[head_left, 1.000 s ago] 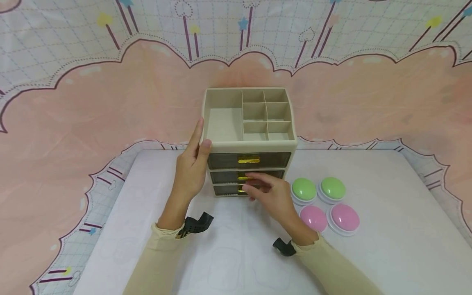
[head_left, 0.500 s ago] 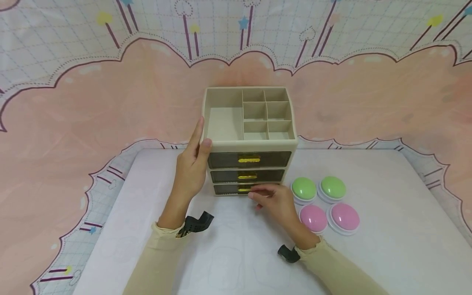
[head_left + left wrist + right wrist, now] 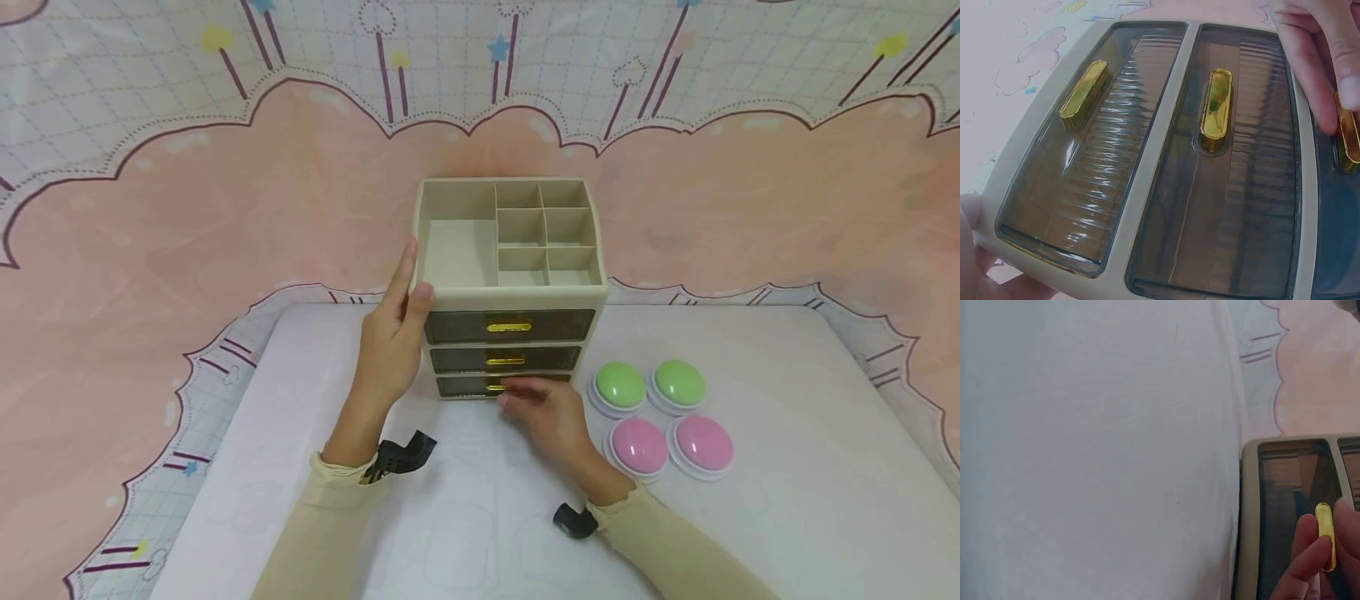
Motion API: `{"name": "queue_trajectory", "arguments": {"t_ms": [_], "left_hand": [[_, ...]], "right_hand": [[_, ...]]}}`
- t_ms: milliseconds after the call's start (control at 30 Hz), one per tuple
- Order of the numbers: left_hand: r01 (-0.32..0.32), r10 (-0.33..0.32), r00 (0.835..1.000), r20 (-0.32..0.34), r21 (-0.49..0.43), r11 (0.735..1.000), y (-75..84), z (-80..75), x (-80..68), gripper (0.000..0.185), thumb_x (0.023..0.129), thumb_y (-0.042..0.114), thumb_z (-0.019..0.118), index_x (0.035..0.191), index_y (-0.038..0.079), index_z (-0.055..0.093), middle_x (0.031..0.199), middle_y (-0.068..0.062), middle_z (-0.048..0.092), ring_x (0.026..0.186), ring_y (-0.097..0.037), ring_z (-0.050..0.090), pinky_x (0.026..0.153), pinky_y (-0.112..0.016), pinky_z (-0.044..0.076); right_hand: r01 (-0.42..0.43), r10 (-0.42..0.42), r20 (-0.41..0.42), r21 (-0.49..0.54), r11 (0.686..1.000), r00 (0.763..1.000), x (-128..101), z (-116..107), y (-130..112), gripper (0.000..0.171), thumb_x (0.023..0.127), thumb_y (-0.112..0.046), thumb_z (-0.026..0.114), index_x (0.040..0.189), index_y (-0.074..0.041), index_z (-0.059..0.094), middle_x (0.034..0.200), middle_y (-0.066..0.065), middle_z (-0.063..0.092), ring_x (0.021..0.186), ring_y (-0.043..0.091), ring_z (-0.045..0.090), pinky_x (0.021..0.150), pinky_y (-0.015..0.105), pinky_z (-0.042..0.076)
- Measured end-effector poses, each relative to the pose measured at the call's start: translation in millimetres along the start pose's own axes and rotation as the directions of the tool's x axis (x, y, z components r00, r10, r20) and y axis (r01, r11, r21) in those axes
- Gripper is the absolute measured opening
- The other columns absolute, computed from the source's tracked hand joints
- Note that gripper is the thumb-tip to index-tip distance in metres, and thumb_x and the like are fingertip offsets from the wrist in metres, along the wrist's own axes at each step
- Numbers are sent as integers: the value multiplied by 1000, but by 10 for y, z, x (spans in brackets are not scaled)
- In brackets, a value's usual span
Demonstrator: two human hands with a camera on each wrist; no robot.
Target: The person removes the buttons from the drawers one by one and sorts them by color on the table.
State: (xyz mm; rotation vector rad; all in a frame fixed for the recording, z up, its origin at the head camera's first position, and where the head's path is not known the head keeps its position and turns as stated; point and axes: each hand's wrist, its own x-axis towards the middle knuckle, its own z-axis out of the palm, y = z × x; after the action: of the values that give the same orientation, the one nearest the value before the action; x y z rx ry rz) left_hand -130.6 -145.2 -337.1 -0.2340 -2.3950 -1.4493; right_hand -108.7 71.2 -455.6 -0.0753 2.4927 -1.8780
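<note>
A cream desktop drawer organizer (image 3: 517, 293) stands near the table's back edge, with open compartments on top and three dark see-through drawers below. My left hand (image 3: 386, 350) holds its left side, thumb at the front corner and fingers along the side wall. At the bottom drawer (image 3: 461, 387), my right hand (image 3: 547, 412) pinches the gold handle (image 3: 1323, 519) between thumb and fingers. The top drawer's handle (image 3: 1085, 92) and the middle one's (image 3: 1217, 103) are untouched. All three drawers sit flush in the frame.
Right of the organizer, two green domed push lights (image 3: 620, 385) and two pink ones (image 3: 639, 445) with white bases stand on the white tabletop (image 3: 810, 467). A patterned pink and white cloth (image 3: 705, 208) hangs behind the table.
My right hand has moved down from the middle drawer's handle to the bottom drawer and now pinches the bottom handle. The left hand keeps its place on the organizer's side.
</note>
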Motion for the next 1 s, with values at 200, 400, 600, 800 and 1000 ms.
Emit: {"name": "queue_trajectory", "arguments": {"t_ms": [200,400,600,800,1000], "left_hand": [[6,-6,1000,0,4,1000,4,0,-6,56,105,61,38,158,51,23,164,18,29,144,-18,45,115,-49,41],[18,-18,1000,9,4,1000,10,-1,-9,56,105,62,38,158,52,21,165,18,27,144,-19,44,116,-50,40],[15,-15,1000,12,1,1000,0,4,-6,57,105,62,38,159,51,21,165,17,27,143,-20,46,115,-50,40],[11,-11,1000,10,3,1000,-7,3,-6,57,105,61,38,159,51,21,165,17,27,147,-20,42,117,-51,39],[9,-9,1000,10,5,1000,6,7,-6,57,106,60,39,159,50,21,166,17,27,150,-20,38,118,-51,38]], "right_hand": [[-65,67,65,-38,997,996,-97,-68,-38,28,81,-13,87,108,-14,81,96,3,79,82,10,72,72,23,57],[-113,114,191,-18,993,975,-242,-180,-45,35,83,-16,86,117,-11,78,112,9,78,92,14,74,78,25,59],[-149,137,335,10,989,932,-416,-308,-47,43,85,-19,84,125,-7,74,114,15,77,91,12,74,77,24,58],[-172,155,397,8,985,905,-581,-380,-70,44,85,-22,85,125,-9,74,112,13,77,89,11,74,77,22,58],[-170,141,424,31,985,895,-701,-391,-57,44,85,-17,84,126,-6,73,117,16,76,87,13,75,75,20,57]]}}
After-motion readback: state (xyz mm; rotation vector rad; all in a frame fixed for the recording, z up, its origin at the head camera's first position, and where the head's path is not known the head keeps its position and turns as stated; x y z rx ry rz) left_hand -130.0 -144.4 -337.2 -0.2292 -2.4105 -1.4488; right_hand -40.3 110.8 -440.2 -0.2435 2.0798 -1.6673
